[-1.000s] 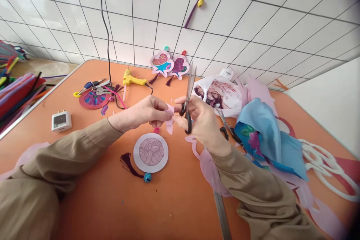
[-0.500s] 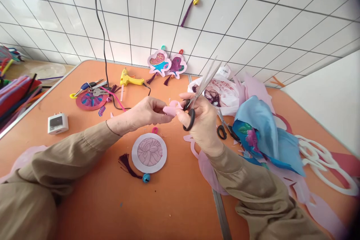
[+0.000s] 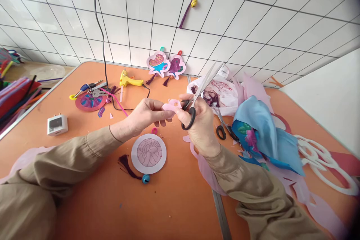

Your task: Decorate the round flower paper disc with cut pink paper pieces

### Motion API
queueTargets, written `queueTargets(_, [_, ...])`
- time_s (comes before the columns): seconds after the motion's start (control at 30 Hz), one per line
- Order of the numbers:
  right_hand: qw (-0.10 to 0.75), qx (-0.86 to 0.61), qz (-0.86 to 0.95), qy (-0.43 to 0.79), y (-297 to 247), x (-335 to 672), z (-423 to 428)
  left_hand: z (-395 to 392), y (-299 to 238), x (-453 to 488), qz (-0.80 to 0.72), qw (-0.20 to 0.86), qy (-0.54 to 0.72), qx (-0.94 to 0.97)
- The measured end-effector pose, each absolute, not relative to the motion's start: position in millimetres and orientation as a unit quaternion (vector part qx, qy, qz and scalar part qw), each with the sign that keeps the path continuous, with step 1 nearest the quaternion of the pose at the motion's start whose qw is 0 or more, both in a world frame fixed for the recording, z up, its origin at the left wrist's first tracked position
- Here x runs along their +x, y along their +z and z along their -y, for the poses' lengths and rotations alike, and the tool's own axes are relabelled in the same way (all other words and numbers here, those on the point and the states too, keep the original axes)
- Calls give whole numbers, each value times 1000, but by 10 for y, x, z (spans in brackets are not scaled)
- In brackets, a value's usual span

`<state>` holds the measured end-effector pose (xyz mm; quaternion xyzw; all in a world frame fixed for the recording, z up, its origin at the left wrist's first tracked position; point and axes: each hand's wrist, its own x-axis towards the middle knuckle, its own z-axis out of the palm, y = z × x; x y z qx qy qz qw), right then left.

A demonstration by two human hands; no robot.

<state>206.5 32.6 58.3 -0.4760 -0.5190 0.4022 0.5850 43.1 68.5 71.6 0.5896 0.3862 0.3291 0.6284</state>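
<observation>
Between my two hands is a small curled pink felt piece [image 3: 171,105]. My left hand [image 3: 146,114] pinches its left side between thumb and fingers. My right hand [image 3: 201,123] holds black-handled scissors [image 3: 204,82], blades slightly apart and pointing up and away, while its thumb and fingertips also grip the felt's right end. Below the hands lies a round white pendant [image 3: 149,153] with a pink flower drawing, a pink loop on top, a dark tassel [image 3: 128,165] and a blue bell [image 3: 145,179].
A yellow glue gun [image 3: 131,79], keys [image 3: 95,90] on a red-rimmed disc and a white charger [image 3: 57,124] lie to the left. Two pink-edged ornaments [image 3: 165,64] lean on the tiled wall. On the right are a plastic bag [image 3: 225,93], second scissors [image 3: 221,131] and blue satin [image 3: 258,131].
The fingers of my left hand have shifted on the pink felt, and several of its lower fingers now show beneath. The scissors remain in my right hand, tilted slightly more to the right.
</observation>
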Motion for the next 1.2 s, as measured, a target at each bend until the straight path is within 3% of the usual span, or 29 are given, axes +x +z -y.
queueTargets(0.27, [578,-468,544,389,556,2087,-351,-670,735,443,-365,675,353,535])
queueTargets(0.6, [579,-462,559,373,658,2212,-365,-760,760,377,-384,654,382,529])
queueTargets(0.77, [429,-336,689,479,709,2351,-339,-882,797,266,-424,641,434,470])
queueTargets(0.9, [323,-309,692,566,611,2373,-374,-928,872,198,-433,640,452,445])
queueTargets(1.2, [289,-326,683,586,563,2395,-421,-945,905,197,-415,658,444,445])
